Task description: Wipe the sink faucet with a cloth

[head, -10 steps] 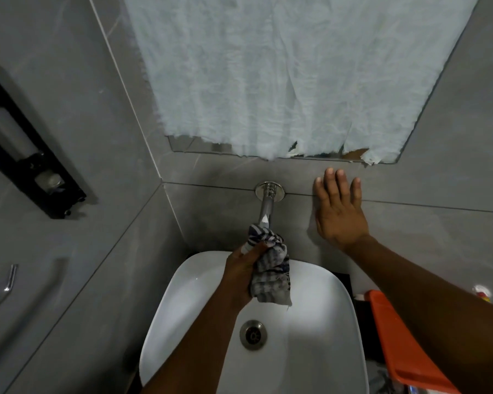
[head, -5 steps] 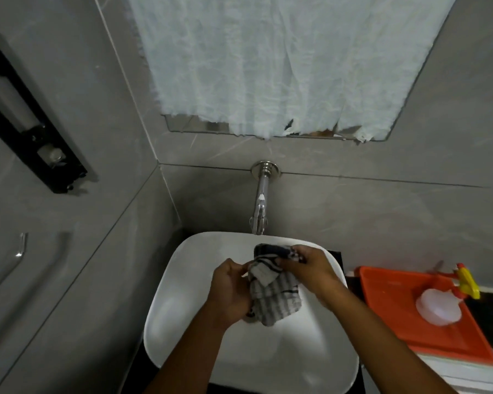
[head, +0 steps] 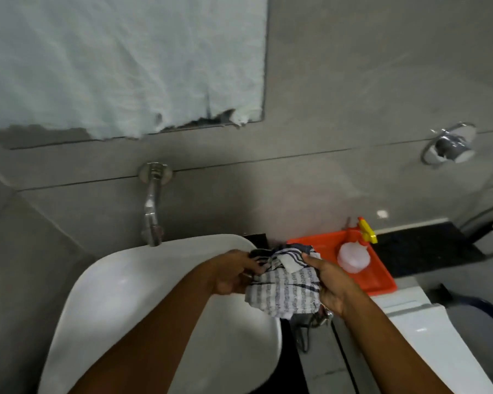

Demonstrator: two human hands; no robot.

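Observation:
A chrome faucet (head: 153, 211) comes out of the grey tiled wall and hangs over the back rim of the white sink (head: 120, 294). The striped grey and white cloth (head: 285, 285) is bunched between both hands, over the sink's right edge and well to the right of the faucet. My left hand (head: 234, 274) grips the cloth's left side. My right hand (head: 330, 282) grips its right side. Neither hand touches the faucet.
An orange tray (head: 379, 280) holding a white spray bottle (head: 353, 255) with a yellow trigger sits right of the sink. A chrome wall fitting (head: 450, 146) is at the upper right. A paper-covered mirror (head: 120, 61) hangs above. A white toilet (head: 427, 345) stands at the lower right.
My left hand took the cloth off the faucet and my right hand left the wall. Both hands now hold the cloth and have moved right, toward the orange tray. The view swung right.

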